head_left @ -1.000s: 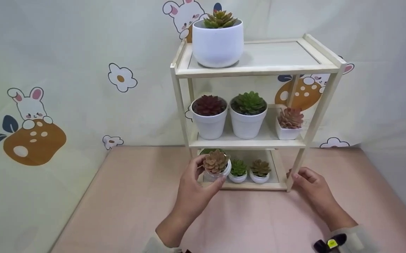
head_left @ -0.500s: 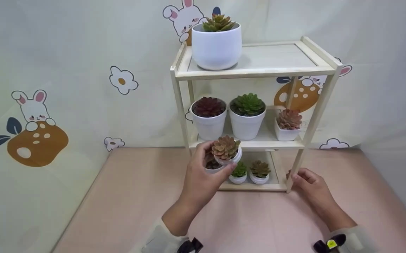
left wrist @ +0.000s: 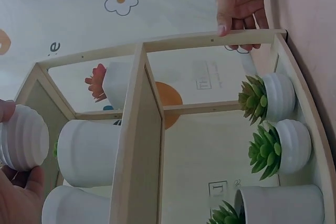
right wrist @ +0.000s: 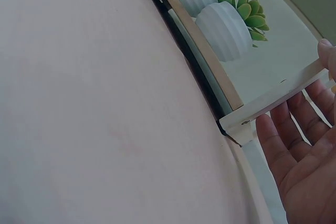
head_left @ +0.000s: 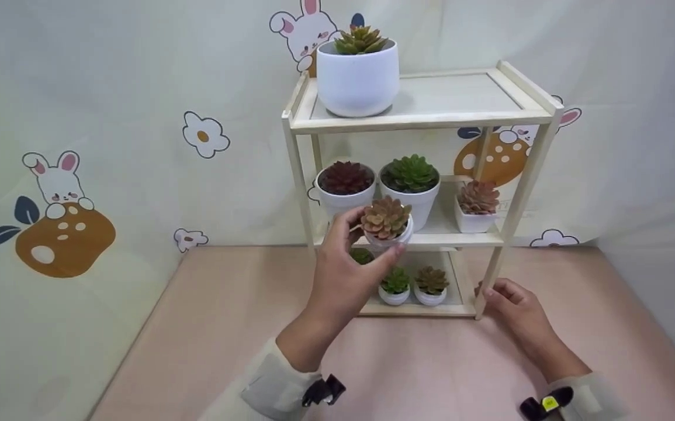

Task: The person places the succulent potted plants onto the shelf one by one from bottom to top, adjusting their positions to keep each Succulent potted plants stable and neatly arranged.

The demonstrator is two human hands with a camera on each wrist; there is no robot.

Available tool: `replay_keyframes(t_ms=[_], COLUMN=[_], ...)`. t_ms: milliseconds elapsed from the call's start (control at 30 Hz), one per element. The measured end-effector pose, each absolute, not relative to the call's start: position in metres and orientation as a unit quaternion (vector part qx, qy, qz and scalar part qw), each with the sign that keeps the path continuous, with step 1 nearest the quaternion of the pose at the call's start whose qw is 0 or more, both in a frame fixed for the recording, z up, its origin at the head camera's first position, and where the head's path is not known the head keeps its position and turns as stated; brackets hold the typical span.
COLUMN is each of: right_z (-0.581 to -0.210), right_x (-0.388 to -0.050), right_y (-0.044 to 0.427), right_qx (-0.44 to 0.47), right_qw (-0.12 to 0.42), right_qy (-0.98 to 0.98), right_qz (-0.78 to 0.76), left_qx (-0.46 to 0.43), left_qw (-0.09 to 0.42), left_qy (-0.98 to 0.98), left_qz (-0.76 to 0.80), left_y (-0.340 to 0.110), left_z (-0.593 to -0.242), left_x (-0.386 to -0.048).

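Observation:
My left hand (head_left: 343, 278) grips a small potted succulent (head_left: 386, 219) by its ribbed white pot, raised in front of the rack's middle shelf. Its brownish-pink leaves face up. In the left wrist view the pot (left wrist: 26, 137) sits between thumb and fingers. My right hand (head_left: 521, 316) pinches the lower part of the right front post (head_left: 494, 275) of a pale wooden rack. The right wrist view shows that hand (right wrist: 310, 166) with the thumb on one side of the post and fingers on the other.
On the middle shelf stand a dark red succulent (head_left: 346, 178), a green succulent (head_left: 411, 173) and a pink succulent (head_left: 477, 199). The bottom shelf bears small pots (head_left: 431, 297), one plant (head_left: 362, 255) partly behind my left hand. A large white pot (head_left: 357, 82) tops the rack.
My left hand has lifted the potted succulent from the bottom shelf's level up and slightly right, in front of the middle shelf. My right hand stays on the post.

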State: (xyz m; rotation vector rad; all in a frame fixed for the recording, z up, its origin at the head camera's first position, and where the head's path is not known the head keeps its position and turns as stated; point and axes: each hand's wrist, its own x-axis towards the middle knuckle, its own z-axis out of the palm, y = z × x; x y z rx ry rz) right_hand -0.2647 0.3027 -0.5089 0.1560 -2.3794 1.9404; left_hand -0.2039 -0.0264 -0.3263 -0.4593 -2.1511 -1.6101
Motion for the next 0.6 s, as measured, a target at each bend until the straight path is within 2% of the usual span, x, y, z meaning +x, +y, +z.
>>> replay_keyframes(t_ms=[600], right_z=[-0.509], right_x=[-0.265], right_y=[0.302], right_qx=[0.053], right_qw=[0.027], right_qy=[-0.761], right_qz=[0.646], left_qx=[-0.207], left_qw=[0.224], left_qy=[-0.744], left_qz=[-0.594], left_y=[-0.006], left_z=[-0.279], left_x=[-0.21])
